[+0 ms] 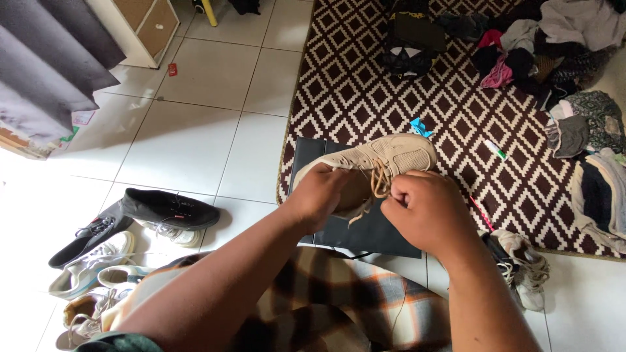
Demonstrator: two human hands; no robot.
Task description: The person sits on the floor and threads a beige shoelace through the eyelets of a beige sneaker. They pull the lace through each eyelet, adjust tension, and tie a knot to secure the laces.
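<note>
Head view: sneaker [391, 160] between hands (laces)

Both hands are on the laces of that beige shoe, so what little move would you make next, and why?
Probably draw the tan laces snug. The left hand and right hand each pinch lace over the beige shoe, which rests on a dark flat bag, and the lace between them looks slack.

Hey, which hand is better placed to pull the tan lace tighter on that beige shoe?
Probably the right hand: it pinches the tan lace beside the beige shoe, while the left hand grips the shoe's heel side, steadying it.
</note>
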